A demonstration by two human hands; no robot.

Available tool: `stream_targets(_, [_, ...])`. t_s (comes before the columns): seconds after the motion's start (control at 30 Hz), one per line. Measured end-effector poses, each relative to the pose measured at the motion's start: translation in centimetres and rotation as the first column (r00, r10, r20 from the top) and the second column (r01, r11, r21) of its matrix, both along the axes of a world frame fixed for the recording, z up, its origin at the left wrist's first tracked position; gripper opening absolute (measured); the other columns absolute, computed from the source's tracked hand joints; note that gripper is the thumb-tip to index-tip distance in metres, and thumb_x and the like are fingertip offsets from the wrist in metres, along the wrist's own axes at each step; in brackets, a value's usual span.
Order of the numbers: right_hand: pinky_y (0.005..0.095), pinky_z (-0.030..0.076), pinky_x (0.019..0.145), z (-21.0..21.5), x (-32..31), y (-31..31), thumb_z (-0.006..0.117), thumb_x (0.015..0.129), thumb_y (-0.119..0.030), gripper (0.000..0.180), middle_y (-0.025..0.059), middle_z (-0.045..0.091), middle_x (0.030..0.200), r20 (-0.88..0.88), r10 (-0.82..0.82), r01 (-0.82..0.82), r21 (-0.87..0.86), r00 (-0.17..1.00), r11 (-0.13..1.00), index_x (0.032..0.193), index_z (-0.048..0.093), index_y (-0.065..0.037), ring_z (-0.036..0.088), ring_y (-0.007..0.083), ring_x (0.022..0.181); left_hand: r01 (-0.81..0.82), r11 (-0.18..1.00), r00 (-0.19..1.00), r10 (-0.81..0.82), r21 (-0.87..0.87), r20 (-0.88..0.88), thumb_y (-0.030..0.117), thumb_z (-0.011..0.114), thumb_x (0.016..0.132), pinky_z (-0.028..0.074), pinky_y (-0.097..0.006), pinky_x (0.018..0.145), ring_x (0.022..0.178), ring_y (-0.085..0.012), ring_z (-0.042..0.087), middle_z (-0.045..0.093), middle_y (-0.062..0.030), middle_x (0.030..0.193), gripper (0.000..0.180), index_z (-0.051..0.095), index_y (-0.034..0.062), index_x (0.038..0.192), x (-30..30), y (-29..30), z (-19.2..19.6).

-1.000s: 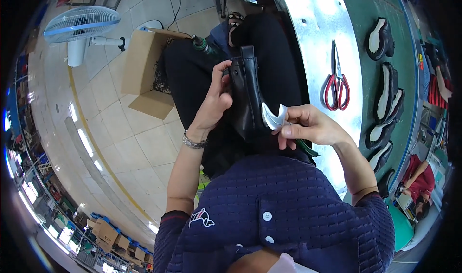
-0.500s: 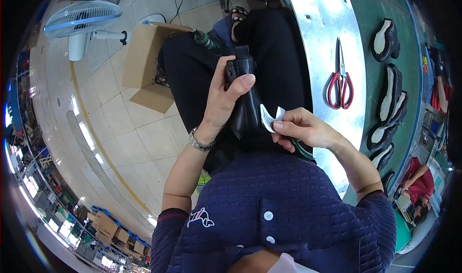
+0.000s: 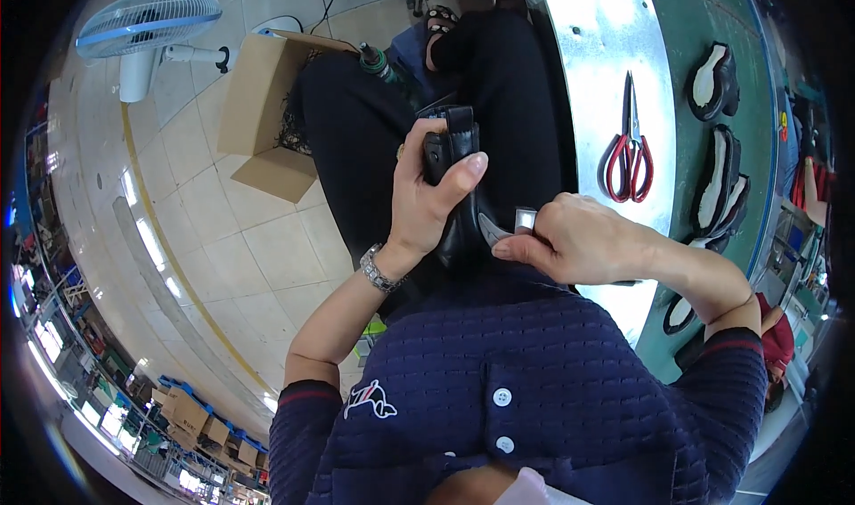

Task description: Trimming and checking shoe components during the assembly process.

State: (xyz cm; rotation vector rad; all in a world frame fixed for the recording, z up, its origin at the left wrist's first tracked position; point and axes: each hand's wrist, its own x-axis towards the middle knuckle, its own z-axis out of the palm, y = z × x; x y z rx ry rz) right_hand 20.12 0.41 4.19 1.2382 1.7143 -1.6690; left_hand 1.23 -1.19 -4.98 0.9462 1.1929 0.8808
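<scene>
Left hand clamped round a black leather shoe, thumb across the near face, fingers going round the far side. Right hand knuckles up, thumb and curled fingers together on a pale curved piece. Its pointed end comes up to the shoe's right flank; whether attached there or only resting, cannot tell. Material also uncertain: shiny, whitish.

Shoe sits over the lap, tab end pointing away from the body. Probably kept there so the thighs and the left hand steady it together, with the right flank turned toward the right hand.

Red-handled scissors lie on the bright metal ledge, blades pointing away, handles toward the wearer; likely parked so for a quick pick-up by the right hand. Beyond, on the green worktop, dark shoes with pale insides form a rough line, presumably set within arm's reach.

Cardboard box by the left knee, flaps out, dark strands inside; maybe placed to catch scraps.

Markings: an outlined animal-like emblem on the navy shirt. Far cartons carry small dark print. No lettering made out on the shoe.
</scene>
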Motion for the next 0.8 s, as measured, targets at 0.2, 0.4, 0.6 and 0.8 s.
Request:
stream_targets(0.2, [0.0312, 0.043, 0.044, -0.7, -1.0, -1.0, 0.047, 0.098, -0.05, 0.067, 0.0073, 0.051, 0.044, -0.085, -0.273, 0.274, 0.003, 0.958, 0.962, 0.053, 0.056, 0.0, 0.056, 0.0183, 0.041, -0.136, 0.989, 0.979, 0.143, -0.062, 0.145, 0.029, 0.07, 0.084, 0.039, -0.02, 0.064, 0.069, -0.0048, 0.046, 0.052, 0.0036, 0.078, 0.03, 0.056, 0.0056, 0.096, 0.3, 1.8, 0.7])
stream_targets(0.4, [0.0281, 0.045, 0.046, -2.5, -1.0, -0.1, 0.047, 0.097, -0.053, 0.067, 0.0047, 0.052, 0.047, -0.205, -0.482, 0.448, -0.19, 0.852, 0.874, 0.055, 0.055, -0.003, 0.055, 0.0158, 0.043, -0.126, 0.989, 0.956, 0.141, -0.076, 0.258, 0.043, 0.063, 0.091, 0.039, -0.019, 0.065, 0.072, -0.0027, 0.045, 0.049, 0.0052, 0.082, 0.035, 0.054, 0.0095, 0.095, -0.8, 3.2, -1.1])
stream_targets(0.6, [0.0212, 0.039, 0.043, -3.6, -0.3, -0.1, 0.044, 0.098, -0.055, 0.064, -0.0021, 0.044, 0.049, -0.202, -0.633, 0.52, -0.416, 0.748, 0.747, 0.057, 0.053, -0.006, 0.05, 0.0085, 0.044, -0.113, 0.98, 0.931, 0.161, -0.161, 0.329, 0.045, 0.064, 0.091, 0.041, -0.019, 0.066, 0.073, -0.0022, 0.046, 0.048, 0.0053, 0.083, 0.036, 0.053, 0.0105, 0.095, -1.0, 3.1, -1.4])
stream_targets(0.8, [0.0225, 0.041, 0.043, -3.2, 0.3, 2.3, 0.044, 0.098, -0.055, 0.066, 0.0006, 0.049, 0.048, -0.175, -0.46, 0.35, -0.439, 0.87, 0.828, 0.055, 0.054, -0.005, 0.05, 0.0097, 0.04, -0.109, 0.992, 0.956, 0.124, -0.07, 0.266, 0.043, 0.064, 0.091, 0.039, -0.019, 0.066, 0.073, -0.0027, 0.044, 0.047, 0.0056, 0.082, 0.035, 0.053, 0.0096, 0.093, 0.1, 2.5, -1.5])
